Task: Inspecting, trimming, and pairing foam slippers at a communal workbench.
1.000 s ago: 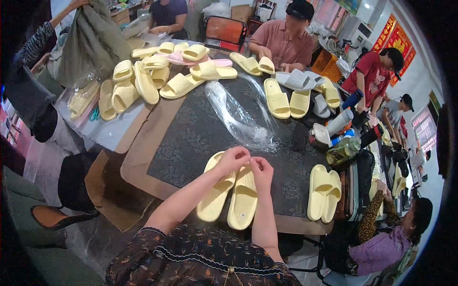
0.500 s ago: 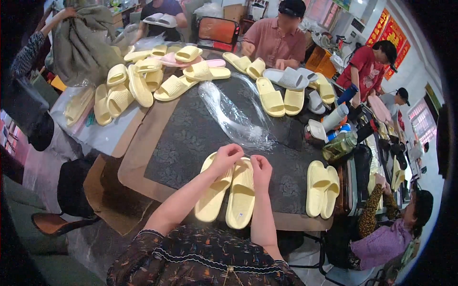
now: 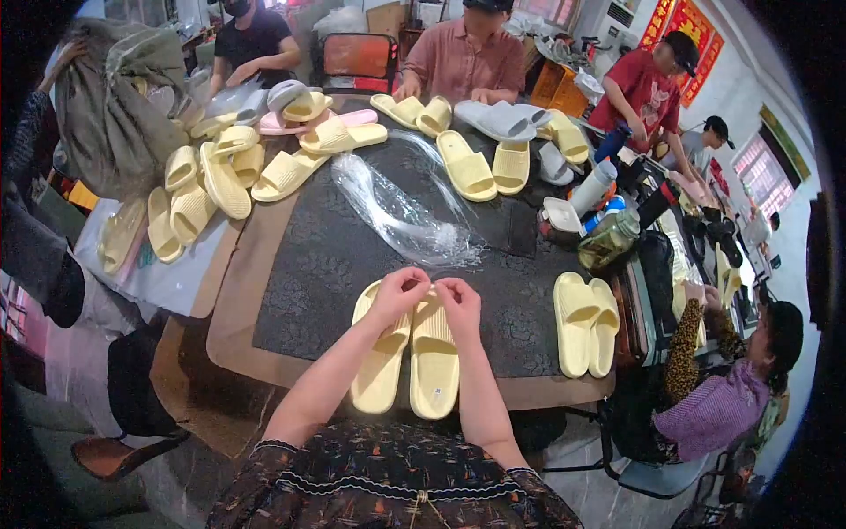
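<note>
A pair of pale yellow slippers lies side by side at the table's near edge, toes pointing away from me: the left slipper and the right slipper, which has a small label on its insole. Over their toe ends my left hand is closed, thumb and fingertips pinched together. My right hand is pinched too, its fingertips almost meeting the left ones between the two straps. Whatever sits in the fingertips is too small to make out. Just beyond lies a bundle of thin clear plastic strands on the dark tabletop.
Another yellow pair stands to the right. Yellow, grey and pink slippers crowd the far side and far left. A jar, a white bottle and a box line the right edge. Several people work around the table.
My view has shifted a little, and my fingertips have come closer together. At the back, a person who held pale slippers has hands lower over the pile, where a grey slipper now lies.
</note>
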`<state>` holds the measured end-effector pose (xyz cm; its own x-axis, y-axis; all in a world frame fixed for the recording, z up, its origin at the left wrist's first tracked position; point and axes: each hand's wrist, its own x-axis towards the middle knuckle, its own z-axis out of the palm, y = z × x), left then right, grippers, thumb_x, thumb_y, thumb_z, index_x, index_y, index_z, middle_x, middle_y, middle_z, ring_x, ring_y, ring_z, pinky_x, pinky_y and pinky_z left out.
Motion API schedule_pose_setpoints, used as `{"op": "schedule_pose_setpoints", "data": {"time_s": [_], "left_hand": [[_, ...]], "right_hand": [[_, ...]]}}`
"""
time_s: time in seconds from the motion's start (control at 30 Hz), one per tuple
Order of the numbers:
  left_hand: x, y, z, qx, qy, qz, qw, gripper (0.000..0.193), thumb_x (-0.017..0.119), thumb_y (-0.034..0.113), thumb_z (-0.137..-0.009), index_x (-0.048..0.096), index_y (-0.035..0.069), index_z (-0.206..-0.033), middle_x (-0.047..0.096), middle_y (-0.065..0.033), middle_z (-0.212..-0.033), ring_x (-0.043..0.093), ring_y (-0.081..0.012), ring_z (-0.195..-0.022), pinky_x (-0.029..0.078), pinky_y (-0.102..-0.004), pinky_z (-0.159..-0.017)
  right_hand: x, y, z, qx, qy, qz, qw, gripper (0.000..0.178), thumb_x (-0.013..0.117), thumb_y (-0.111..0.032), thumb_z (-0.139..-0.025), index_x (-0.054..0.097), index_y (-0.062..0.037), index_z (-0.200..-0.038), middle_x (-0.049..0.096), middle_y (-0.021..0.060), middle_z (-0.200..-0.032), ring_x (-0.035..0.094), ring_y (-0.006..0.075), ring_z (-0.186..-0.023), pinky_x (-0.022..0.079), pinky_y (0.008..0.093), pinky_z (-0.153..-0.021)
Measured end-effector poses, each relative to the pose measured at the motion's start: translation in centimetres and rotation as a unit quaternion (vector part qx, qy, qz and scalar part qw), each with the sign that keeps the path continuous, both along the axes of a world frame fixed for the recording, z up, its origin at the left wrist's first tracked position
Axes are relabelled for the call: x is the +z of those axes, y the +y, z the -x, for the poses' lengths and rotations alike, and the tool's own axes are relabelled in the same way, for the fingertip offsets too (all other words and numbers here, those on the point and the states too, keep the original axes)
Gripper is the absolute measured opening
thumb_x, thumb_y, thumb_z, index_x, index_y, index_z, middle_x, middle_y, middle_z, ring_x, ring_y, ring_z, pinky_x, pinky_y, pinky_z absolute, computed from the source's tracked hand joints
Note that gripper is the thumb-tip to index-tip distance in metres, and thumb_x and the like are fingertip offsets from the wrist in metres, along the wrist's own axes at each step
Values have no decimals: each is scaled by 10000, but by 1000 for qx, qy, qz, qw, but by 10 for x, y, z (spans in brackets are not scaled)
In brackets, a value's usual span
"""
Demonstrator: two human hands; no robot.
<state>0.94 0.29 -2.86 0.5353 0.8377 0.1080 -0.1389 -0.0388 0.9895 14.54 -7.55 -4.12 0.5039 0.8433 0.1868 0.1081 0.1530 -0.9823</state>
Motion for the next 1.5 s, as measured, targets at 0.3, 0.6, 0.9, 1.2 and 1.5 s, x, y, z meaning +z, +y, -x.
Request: {"op": "schedule_pose_setpoints", "data": {"time_s": [0.3, 0.6, 0.9, 1.2, 1.5], "left_hand": [[-1, 2, 2, -15, 37, -19, 999, 90, 660, 104, -851, 643, 31, -901, 591, 48, -786, 525, -34, -730, 437, -201, -663], [1, -1, 1, 2, 3, 4, 1000, 90, 658, 112, -860, 638, 34, -900, 586, 55, -785, 523, -33, -734, 434, -202, -662], [-5, 1, 0, -16, 29, -21, 999, 107, 650, 129, -870, 631, 27, -899, 594, 36, -769, 531, -39, -711, 444, -210, -638], [-14, 4, 1, 7, -18, 21, 1000, 80, 649, 87, -871, 634, 31, -926, 600, 38, -829, 539, -38, -760, 449, -201, -699], [0, 0, 0, 20, 11, -31, 999, 121, 664, 134, -862, 640, 30, -920, 615, 30, -783, 545, -36, -713, 453, -211, -641]], "right_hand": [[9, -2, 4, 15, 19, 18, 1000, 120, 680, -122, -870, 665, -12, -917, 602, -51, -778, 500, 11, -692, 411, 182, -626], [2, 0, 1, 0, -28, 24, 999, 85, 662, -98, -879, 667, -23, -918, 573, -73, -756, 475, 4, -691, 378, 169, -612], [2, 0, 1, 12, -8, 10, 1000, 88, 665, -110, -882, 662, -27, -912, 574, -75, -759, 465, 4, -677, 378, 169, -615], [7, 0, 5, -15, 6, 16, 1000, 104, 668, -117, -878, 664, -15, -900, 571, -67, -743, 465, 5, -660, 378, 174, -591], [8, -1, 1, 8, 5, 33, 999, 109, 663, -121, -883, 656, -16, -909, 549, -75, -735, 442, 10, -655, 372, 178, -595]]}}
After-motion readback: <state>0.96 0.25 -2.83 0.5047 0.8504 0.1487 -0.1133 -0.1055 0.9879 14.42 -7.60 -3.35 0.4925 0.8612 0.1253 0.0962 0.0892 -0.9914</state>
